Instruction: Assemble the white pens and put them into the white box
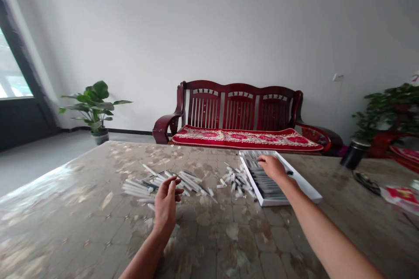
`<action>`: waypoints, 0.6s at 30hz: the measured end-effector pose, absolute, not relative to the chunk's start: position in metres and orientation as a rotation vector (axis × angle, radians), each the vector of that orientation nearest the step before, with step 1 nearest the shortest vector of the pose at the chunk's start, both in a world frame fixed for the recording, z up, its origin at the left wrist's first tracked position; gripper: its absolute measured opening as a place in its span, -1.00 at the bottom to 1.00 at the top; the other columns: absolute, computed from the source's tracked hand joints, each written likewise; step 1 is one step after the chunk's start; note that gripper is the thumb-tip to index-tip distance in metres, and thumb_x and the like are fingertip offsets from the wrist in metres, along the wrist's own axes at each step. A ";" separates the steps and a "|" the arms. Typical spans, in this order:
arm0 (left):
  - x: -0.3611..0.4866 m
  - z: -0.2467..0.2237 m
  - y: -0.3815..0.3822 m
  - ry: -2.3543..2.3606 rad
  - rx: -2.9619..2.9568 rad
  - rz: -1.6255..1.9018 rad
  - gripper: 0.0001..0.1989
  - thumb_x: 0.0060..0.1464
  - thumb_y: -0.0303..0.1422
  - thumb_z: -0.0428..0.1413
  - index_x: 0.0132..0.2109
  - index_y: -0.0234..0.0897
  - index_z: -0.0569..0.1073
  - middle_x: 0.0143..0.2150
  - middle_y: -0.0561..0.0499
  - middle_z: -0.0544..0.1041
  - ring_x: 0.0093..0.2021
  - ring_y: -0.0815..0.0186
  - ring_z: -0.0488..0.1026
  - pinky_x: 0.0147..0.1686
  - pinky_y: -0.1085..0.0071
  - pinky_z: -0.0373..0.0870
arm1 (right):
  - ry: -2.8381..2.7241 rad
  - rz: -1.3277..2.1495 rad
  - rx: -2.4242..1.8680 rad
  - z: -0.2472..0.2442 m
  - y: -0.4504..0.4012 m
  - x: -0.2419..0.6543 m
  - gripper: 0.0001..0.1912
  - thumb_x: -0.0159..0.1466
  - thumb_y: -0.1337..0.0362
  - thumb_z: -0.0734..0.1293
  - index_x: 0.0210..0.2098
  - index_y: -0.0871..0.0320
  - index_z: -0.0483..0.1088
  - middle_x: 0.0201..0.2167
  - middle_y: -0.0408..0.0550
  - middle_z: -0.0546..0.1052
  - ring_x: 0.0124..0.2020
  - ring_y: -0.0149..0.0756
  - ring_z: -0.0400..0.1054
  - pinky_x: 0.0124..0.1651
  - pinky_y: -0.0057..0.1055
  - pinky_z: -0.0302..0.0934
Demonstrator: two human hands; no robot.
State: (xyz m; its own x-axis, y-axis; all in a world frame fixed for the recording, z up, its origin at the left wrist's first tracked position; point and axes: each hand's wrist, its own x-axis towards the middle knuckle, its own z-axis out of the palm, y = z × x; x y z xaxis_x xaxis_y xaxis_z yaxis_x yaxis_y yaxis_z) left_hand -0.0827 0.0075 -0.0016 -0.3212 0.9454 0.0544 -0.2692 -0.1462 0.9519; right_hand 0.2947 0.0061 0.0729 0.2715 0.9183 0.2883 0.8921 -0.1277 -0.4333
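My left hand (166,204) hovers at the near edge of a loose pile of white pen-like tubes (135,188); its fingers are loosely curled and apart, with nothing seen held. My right hand (273,168) reaches over a shallow white box (303,186). Its thumb and fingers are pinched on a thin grey pen-like stick (246,157) pointing left. Rows of dark, slim, pen-like sticks (266,183) lie inside the box. Beside the box's left wall is a heap of short white and dark pieces (236,181), perhaps caps.
The table (209,235) has a glossy patterned cover. At its right stand a black cylinder (354,155), a dark cable (366,182) and a red and white packet (401,196). Behind is a red wooden bench (240,111); a potted plant (94,107) stands at left.
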 end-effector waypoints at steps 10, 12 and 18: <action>-0.094 -0.003 0.012 1.215 0.906 1.741 -0.56 -0.07 -0.03 0.18 -0.13 -0.24 0.49 -0.17 -0.02 0.55 -0.44 0.38 0.46 -0.56 0.52 0.29 | -1.827 -0.185 -2.327 0.060 0.011 0.356 -0.77 0.22 0.36 0.30 -0.21 0.01 0.58 -0.17 -0.06 0.58 -0.03 -0.18 0.33 -0.10 -0.37 0.14; -0.099 0.001 0.013 1.250 0.857 1.810 -0.58 -0.04 -0.05 0.16 -0.12 -0.22 0.48 -0.17 0.00 0.54 -0.44 0.39 0.46 -0.55 0.52 0.29 | -1.871 -0.185 -2.342 0.057 0.013 0.359 -0.75 0.24 0.36 0.28 -0.20 0.00 0.58 -0.18 -0.07 0.58 -0.03 -0.18 0.34 -0.10 -0.37 0.14; -0.123 0.011 0.016 1.333 0.618 2.009 -0.69 0.08 -0.14 0.04 -0.12 -0.21 0.45 -0.18 0.01 0.52 -0.47 0.45 0.42 -0.53 0.52 0.25 | -1.952 -0.249 -2.301 0.056 0.022 0.354 -0.66 0.27 0.40 0.20 -0.12 0.06 0.57 -0.11 0.02 0.59 -0.05 -0.14 0.39 -0.07 -0.33 0.18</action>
